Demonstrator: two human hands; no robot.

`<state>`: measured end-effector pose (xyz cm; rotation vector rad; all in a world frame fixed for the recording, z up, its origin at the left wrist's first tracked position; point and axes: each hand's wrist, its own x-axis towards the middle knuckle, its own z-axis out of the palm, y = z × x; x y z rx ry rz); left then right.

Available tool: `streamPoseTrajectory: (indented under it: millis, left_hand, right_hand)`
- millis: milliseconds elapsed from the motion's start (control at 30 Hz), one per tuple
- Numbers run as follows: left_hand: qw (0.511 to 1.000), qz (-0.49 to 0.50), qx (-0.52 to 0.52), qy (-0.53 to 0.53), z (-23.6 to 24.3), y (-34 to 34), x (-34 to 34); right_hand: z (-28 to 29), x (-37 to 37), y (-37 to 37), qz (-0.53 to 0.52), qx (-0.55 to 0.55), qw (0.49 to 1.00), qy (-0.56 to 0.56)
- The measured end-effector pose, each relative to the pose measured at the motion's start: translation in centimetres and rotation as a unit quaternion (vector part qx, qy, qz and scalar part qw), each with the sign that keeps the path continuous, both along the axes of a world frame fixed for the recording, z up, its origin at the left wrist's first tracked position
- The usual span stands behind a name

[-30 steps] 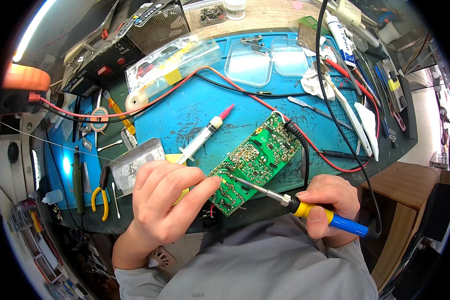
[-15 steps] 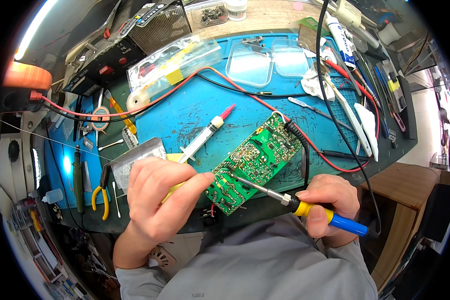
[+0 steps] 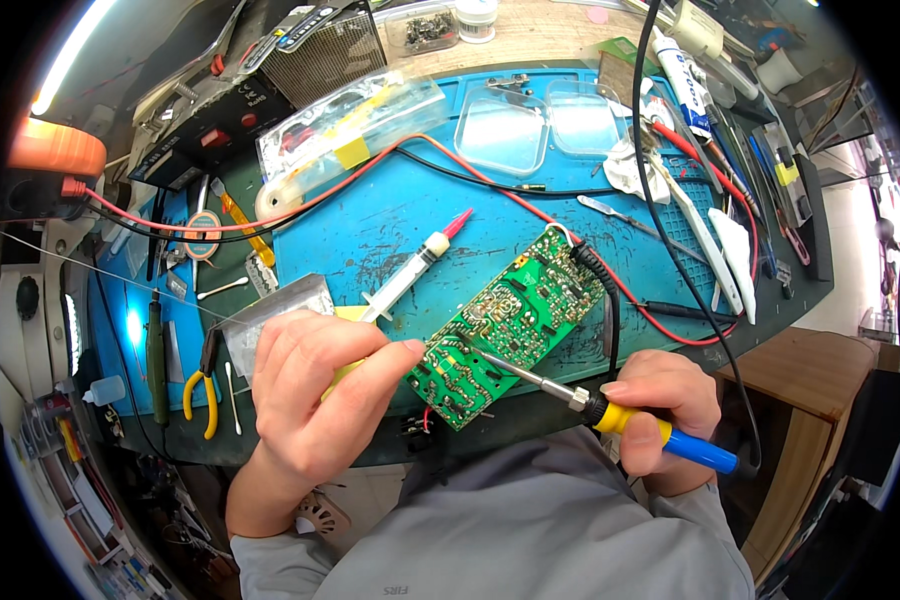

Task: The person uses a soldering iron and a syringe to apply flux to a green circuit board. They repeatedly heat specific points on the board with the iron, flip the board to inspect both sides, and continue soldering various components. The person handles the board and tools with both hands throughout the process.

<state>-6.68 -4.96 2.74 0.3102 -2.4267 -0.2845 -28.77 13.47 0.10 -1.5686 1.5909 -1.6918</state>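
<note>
Circuit board point(image 3: 530, 310): on the blue mat point(image 3: 350, 225), in front of the person, set aslant with its joint side up; likely laid this way so the joints face the worker.

Right hand point(image 3: 682, 398): to the right of the board's near end, grip closed round the yellow-and-blue handle of a soldering iron point(image 3: 610, 414). Fingers well back from the metal shaft, presumably for safety from heat. Shaft slants across to the board's left part; whether the tip touches a joint is too small to tell. Black cable point(image 3: 638, 120) leaves the handle's rear and rises right of the board, which probably spares the board any drag.

Left hand point(image 3: 315, 395): just off the board's left edge, fingers curled, 1 fingertip pointing at the board. Cannot tell whether this grip holds anything. Thin wire point(image 3: 100, 268) runs in from far left of the board towards this hand; its end is lost.

Syringe point(image 3: 405, 277) beyond the board's left edge, red tip pointing away, perhaps parked within easy reach. Yellow-handled pliers point(image 3: 204, 400) and 2 cotton swabs point(image 3: 232, 400) farther left of the board.
</note>
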Motion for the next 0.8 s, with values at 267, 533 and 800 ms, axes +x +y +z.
streamPoseTrajectory:
  millis: [267,533,800]
  left_hand:
    - [1.000,0.000,0.003,-0.003,0.02,-0.10,-0.01]
    - [1.000,-0.002,0.002,-0.005,-0.07,-0.16,0.03]
    - [1.000,-0.002,0.005,-0.006,-0.08,-0.08,-0.03]
  right_hand:
    - [0.24,0.08,-0.31,0.002,0.009,1.000,0.025]
    - [0.18,0.11,-0.49,0.001,0.000,1.000,0.030]
    - [0.21,0.02,-0.53,0.006,-0.002,0.999,0.036]
